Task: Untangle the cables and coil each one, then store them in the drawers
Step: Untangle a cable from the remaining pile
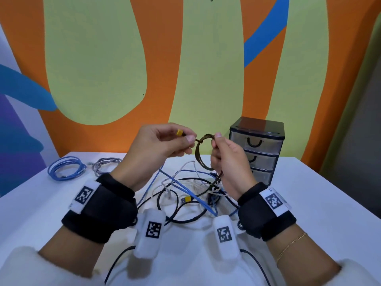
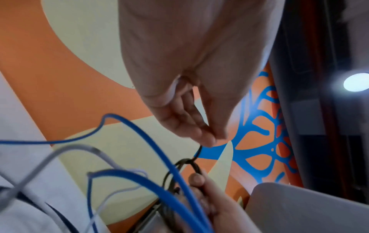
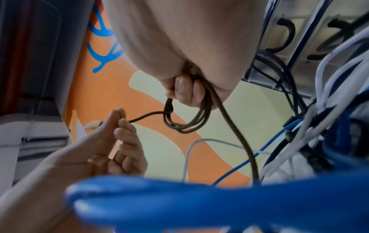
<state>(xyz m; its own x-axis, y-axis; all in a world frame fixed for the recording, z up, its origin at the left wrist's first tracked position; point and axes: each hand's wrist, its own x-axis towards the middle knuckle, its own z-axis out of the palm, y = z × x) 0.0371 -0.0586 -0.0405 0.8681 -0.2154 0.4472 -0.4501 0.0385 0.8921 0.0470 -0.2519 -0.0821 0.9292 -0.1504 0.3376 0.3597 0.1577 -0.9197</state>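
Above the table I hold a dark braided cable (image 1: 199, 153) wound into a small coil (image 3: 187, 124). My left hand (image 1: 165, 144) pinches its free end just behind a yellow plug (image 1: 179, 132). My right hand (image 1: 225, 162) grips the coil's loops (image 2: 185, 173) with curled fingers. The cable's tail drops into a tangle of blue, white and black cables (image 1: 191, 195) on the white table (image 1: 41, 213). A second yellow plug (image 1: 187, 199) lies in that tangle. The small drawer unit (image 1: 257, 149) stands behind my right hand, its three drawers closed.
A coiled blue cable (image 1: 67, 171) and a coiled grey cable (image 1: 105, 165) lie at the table's back left. A painted orange and pale green wall (image 1: 185, 58) rises right behind the table. Black leads run off the near edge by my wrists.
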